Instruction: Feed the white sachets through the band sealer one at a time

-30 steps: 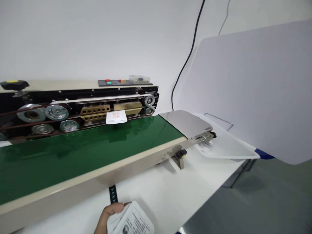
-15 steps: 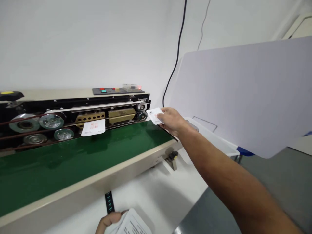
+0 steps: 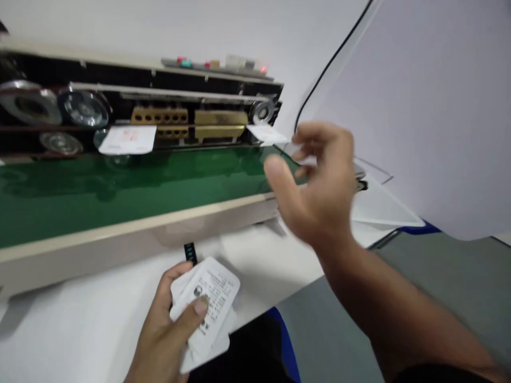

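My left hand (image 3: 171, 324) grips several white printed packets (image 3: 215, 298), thumb pressed across the top one, at the lower middle of the head view. My right hand (image 3: 319, 175) is open with fingers apart, slightly blurred, near the right end of the band sealing machine (image 3: 159, 80). Just beyond its fingertips, a white packet (image 3: 266, 133) sits at the machine's right-hand rollers, apart from the hand. Further left, another white packet (image 3: 130, 139) with red print hangs along the machine's belts, over the green conveyor belt (image 3: 175, 183).
Metal rollers (image 3: 83, 109) and brass blocks (image 3: 159, 116) line the machine's front. Small coloured switches (image 3: 186, 63) sit on top. A black cable (image 3: 335, 56) runs down the wall. At right are a white tray (image 3: 383, 207) and a large pale panel (image 3: 431, 117).
My right hand has let go of the packet at the rollers and drawn back. The other packet has shifted left along the machine. My left hand with its packets shows more fully.
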`<action>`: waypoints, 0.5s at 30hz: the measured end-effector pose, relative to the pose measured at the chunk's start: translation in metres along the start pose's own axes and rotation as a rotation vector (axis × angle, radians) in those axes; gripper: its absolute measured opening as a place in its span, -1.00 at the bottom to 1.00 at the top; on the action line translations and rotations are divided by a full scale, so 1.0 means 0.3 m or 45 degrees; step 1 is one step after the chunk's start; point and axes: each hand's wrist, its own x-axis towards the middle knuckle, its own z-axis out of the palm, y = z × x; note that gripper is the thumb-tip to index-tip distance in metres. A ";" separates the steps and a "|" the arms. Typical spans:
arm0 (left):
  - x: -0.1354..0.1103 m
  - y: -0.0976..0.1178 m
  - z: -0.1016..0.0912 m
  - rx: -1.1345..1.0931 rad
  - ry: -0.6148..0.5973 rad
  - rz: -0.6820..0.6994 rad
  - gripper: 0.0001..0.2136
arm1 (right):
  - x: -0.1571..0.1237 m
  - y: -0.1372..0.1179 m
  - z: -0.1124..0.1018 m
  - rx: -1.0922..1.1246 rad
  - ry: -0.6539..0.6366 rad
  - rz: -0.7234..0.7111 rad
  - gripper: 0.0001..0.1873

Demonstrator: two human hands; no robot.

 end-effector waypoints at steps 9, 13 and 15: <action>-0.006 0.012 0.015 -0.134 0.050 0.041 -0.52 | -0.475 -0.105 0.053 0.640 -0.885 0.593 -0.33; -0.011 0.001 0.015 -0.133 -0.015 0.053 -0.36 | -0.449 -0.087 0.068 0.880 -0.898 0.873 -0.44; -0.011 -0.001 0.017 -0.088 -0.040 0.066 -0.29 | -0.434 -0.077 0.060 1.050 -0.829 0.991 -0.48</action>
